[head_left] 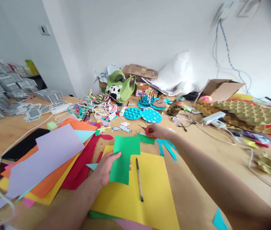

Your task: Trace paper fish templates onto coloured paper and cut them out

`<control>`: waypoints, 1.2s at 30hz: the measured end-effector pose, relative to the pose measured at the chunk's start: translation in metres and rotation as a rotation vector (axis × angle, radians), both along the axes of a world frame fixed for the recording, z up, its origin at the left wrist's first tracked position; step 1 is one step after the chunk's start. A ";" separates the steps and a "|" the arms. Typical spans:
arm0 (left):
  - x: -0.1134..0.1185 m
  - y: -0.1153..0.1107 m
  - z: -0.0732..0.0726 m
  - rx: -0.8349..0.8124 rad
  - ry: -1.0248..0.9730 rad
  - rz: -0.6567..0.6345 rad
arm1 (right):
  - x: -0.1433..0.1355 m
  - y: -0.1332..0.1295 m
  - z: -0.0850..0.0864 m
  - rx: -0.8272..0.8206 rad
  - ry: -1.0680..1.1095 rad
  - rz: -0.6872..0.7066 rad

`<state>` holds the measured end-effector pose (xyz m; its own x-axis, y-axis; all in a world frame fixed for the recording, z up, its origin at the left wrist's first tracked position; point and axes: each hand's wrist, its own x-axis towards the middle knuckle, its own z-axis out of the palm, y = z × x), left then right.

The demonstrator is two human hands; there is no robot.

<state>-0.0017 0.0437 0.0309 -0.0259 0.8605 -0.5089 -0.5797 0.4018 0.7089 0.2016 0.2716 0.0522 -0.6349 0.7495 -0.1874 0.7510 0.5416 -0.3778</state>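
Observation:
My left hand (106, 167) grips a sheet of green paper (123, 159), thumb on top and fingers curled beneath. A rectangle is missing from the sheet's lower right corner. Farther forward, my right hand (158, 130) is closed around red-handled scissors (147, 131), whose points face left. Just under them lies a small green paper piece (146, 139). Below the held sheet, yellow paper (154, 179) covers the table, with a black-capped pen (139, 180) lying on it. Blue paper strips (167, 148) rest to the right of the green piece.
Coloured paper sheets (46, 159) are piled at the left beside a black tablet-like object (25, 143). Behind are a tangle of pipe cleaners (92, 107), blue dotted discs (151, 115) and a green panda bag (119, 89). Egg trays (250, 111) and a power strip (213, 118) stand right.

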 end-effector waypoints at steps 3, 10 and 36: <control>-0.001 0.001 -0.002 0.013 0.008 0.003 | 0.000 -0.016 -0.002 0.048 -0.026 -0.005; 0.000 0.001 -0.003 0.013 0.020 0.027 | -0.015 -0.037 -0.005 0.163 0.004 -0.062; 0.006 -0.003 -0.005 0.248 0.138 0.002 | -0.026 -0.159 0.013 -0.447 1.010 -0.446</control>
